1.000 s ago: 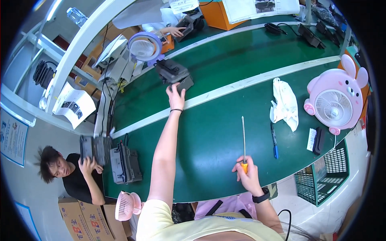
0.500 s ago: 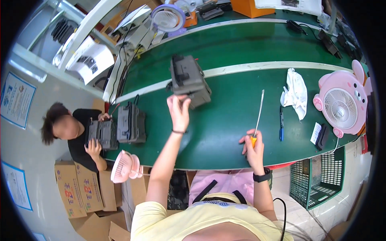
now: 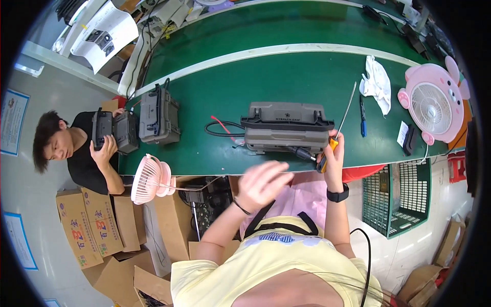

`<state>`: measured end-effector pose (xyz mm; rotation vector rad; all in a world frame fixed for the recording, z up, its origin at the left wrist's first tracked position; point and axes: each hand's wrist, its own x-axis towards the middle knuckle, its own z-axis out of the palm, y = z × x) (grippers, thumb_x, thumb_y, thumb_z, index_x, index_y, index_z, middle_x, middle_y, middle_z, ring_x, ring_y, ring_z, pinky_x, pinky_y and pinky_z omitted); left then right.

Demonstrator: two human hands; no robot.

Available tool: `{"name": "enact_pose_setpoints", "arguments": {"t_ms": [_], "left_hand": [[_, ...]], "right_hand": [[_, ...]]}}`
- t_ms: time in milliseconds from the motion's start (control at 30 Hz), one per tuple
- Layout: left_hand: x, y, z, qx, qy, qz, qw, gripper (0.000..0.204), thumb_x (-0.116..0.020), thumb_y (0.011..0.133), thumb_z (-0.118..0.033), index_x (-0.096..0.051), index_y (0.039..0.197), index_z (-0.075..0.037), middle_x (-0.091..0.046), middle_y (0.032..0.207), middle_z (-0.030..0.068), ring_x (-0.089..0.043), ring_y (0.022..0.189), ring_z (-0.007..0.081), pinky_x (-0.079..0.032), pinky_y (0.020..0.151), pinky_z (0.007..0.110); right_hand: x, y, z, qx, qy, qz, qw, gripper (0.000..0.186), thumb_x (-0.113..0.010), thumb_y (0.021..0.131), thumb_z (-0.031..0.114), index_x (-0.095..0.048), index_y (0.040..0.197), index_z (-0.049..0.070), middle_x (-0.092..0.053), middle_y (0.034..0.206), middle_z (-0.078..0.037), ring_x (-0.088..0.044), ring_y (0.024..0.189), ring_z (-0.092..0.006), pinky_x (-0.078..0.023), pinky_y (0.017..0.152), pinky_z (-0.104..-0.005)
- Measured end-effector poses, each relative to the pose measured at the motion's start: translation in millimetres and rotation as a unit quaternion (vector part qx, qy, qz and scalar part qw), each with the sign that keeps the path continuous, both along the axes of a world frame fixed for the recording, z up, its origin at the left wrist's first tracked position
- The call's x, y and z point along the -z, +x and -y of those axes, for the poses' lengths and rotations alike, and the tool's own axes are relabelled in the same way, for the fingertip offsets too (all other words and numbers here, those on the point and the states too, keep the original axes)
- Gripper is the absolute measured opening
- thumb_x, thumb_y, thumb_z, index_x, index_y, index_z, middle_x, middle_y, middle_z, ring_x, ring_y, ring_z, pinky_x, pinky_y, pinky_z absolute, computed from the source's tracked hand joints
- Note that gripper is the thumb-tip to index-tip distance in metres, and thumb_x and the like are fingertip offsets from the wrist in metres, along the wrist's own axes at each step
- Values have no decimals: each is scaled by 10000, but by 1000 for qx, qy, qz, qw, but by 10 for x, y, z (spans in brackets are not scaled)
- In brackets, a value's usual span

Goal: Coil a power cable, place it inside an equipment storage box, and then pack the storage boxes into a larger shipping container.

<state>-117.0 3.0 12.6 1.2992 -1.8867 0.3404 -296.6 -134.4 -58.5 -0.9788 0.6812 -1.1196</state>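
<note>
Now that the gray hard-shell case, aloft half a second ago, rests near the front edge of the green bench, it lies within the screwdriver's reach. The right hand clasps that tool; the left hand, blurred, hangs spread and empty.

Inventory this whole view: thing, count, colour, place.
Bench: 1, green, centre
Co-worker: 1, black top, left
Front case: 1, grey, mid-bench, near side
Left case: 1, grey, bench's left end
Third case: 1, grey, held by co-worker
Screwdriver: 1, yellow-black handle, front case's right end
Marker: 1, blue and black, right of screwdriver
Cloth: 1, white, beyond marker
Rabbit fan: 1, pink, bench's right end
Block: 1, black, left of rabbit fan
Small fan: 1, pink, bench's near-left edge
Crate: 1, green, floor, right
Boxes: several, brown, lower left
Wall notices: several, blue-edged, left
Left hand: 1, bare, blurred, near front case
Right hand: 1, bare, gripping screwdriver
</note>
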Motion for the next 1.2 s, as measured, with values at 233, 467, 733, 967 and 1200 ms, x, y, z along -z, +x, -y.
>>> {"name": "enact_pose_setpoints", "arguments": {"t_ms": [233, 467, 733, 967, 1200], "left_hand": [[-522, 907, 501, -20, 66, 106, 992, 507, -846, 687, -237, -693, 1171, -237, -634, 1265, 51, -618, 1127, 295, -505, 935, 426], [-791, 932, 1061, -181, -99, 3, 978, 403, -825, 746, -152, -693, 1119, -75, -640, 1226, 107, -653, 1036, 291, -512, 903, 398], [-483, 448, 869, 109, 270, 121, 949, 836, -798, 695, -470, -517, 1397, -114, -668, 1153, 113, -608, 1139, 291, -394, 1088, 453], [-538, 641, 495, -6, 32, -44, 999, 638, -828, 638, -183, -669, 1241, -52, -694, 977, 66, -635, 866, 237, -468, 891, 408], [-228, 935, 140, -388, 2, 100, 916, 657, -818, 720, -153, -603, 1336, -78, -637, 1137, 109, -594, 1005, 285, -431, 889, 419]], "right_hand": [[-53, 13, 16, 8, -6, -39, 999, 328, -607, 914, 26, -431, 1179, 104, -494, 1371, -129, -498, 702, -48, -451, 547, -179], [-85, 19, 46, 1, 1, -65, 998, 320, -642, 913, 71, -427, 1148, 109, -479, 1424, -195, -483, 633, -13, -441, 528, -163], [-85, 35, 45, 6, -15, -53, 998, 312, -631, 919, 77, -418, 1146, 99, -480, 1414, -223, -512, 570, -32, -445, 521, -162], [-102, 24, 36, 7, -20, -59, 998, 302, -625, 916, 81, -421, 1138, 109, -491, 1403, -223, -516, 567, -33, -448, 522, -164], [-84, 20, 45, 4, -19, -42, 999, 313, -641, 905, 93, -422, 1129, 108, -493, 1405, -218, -513, 571, -31, -443, 515, -166]]}}
